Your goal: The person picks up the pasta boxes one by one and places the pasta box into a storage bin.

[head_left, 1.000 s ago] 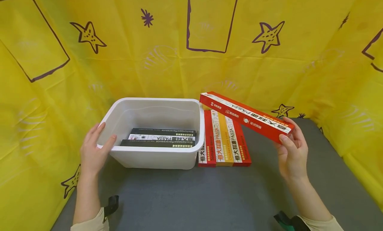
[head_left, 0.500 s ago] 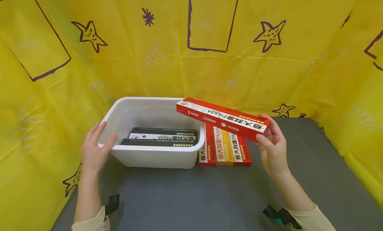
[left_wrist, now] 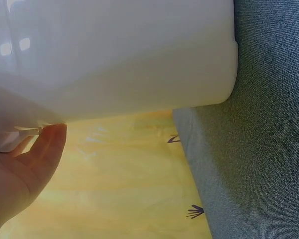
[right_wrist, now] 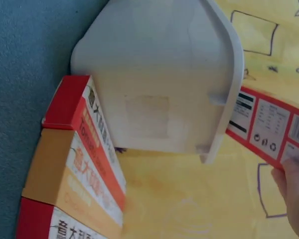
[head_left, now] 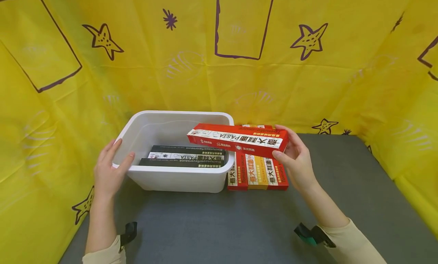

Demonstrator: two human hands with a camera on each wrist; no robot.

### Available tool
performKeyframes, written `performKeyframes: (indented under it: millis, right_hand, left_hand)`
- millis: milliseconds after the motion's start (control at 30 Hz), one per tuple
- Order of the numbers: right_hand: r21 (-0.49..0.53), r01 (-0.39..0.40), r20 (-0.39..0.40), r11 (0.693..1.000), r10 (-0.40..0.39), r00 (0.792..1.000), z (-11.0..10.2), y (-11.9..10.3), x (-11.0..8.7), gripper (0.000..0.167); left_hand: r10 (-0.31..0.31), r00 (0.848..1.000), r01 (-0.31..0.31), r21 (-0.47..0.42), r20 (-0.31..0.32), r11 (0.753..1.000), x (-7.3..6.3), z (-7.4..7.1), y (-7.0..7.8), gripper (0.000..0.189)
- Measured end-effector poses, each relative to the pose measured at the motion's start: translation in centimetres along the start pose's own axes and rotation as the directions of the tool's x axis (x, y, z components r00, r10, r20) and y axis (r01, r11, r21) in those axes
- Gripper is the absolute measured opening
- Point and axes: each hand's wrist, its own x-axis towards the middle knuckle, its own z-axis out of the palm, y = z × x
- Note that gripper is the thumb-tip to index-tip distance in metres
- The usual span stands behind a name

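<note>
A red tomato-sauce pasta box [head_left: 236, 138] is held at its right end by my right hand [head_left: 297, 163], thumb in front and fingers behind. Its left end hangs over the right rim of a white plastic bin [head_left: 178, 181], roughly level. In the right wrist view the box's printed label side [right_wrist: 269, 127] shows beyond the bin's rim. My left hand [head_left: 110, 169] grips the bin's front-left corner. From the left wrist view, my left fingers [left_wrist: 52, 147] are at the rim's lip. Black pepper-sauce pasta boxes [head_left: 181, 163] lie inside the bin.
Right of the bin, pasta boxes lie side by side on the grey table [head_left: 205, 226]: a red one [head_left: 241, 178], a yellow one [head_left: 261, 178] and another red one [head_left: 281, 178]. A yellow patterned cloth [head_left: 191, 78] encloses the back and sides.
My right hand has carried the red pasta box left and slightly down, from beyond the row of boxes to over the bin's right rim, levelling it. My left hand stays on the bin.
</note>
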Motion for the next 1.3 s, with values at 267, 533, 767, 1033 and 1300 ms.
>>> performKeyframes:
  millis: [267,533,767,1033,1300]
  right_hand:
    - [-0.192,-0.069,0.113,0.979,0.092,0.989,0.9,0.0,1.2,0.06]
    - [-0.329,-0.045,0.211,0.943,0.119,0.97,1.7,0.3,2.4,0.065]
    - [-0.4,-0.053,0.258,0.915,0.168,0.951,2.2,0.9,3.4,0.066]
    - [-0.483,-0.02,0.253,0.875,0.162,0.954,2.9,2.1,4.7,0.068]
    - [-0.416,-0.1,0.218,0.904,0.206,0.954,3.4,2.7,5.7,0.066]
  left_hand:
    - [0.009,1.0,-0.009,-0.007,-0.007,1.0,-0.1,0.0,-0.1,0.058]
    - [0.008,1.0,-0.008,-0.009,-0.005,1.0,-0.1,0.1,0.0,0.058]
    - [0.002,1.0,-0.002,-0.01,-0.003,1.0,-0.1,0.1,0.0,0.058]
    - [0.007,1.0,-0.007,0.0,-0.01,1.0,0.0,0.1,-0.1,0.058]
    - [0.005,1.0,-0.005,-0.003,-0.007,1.0,-0.1,0.0,-0.1,0.059]
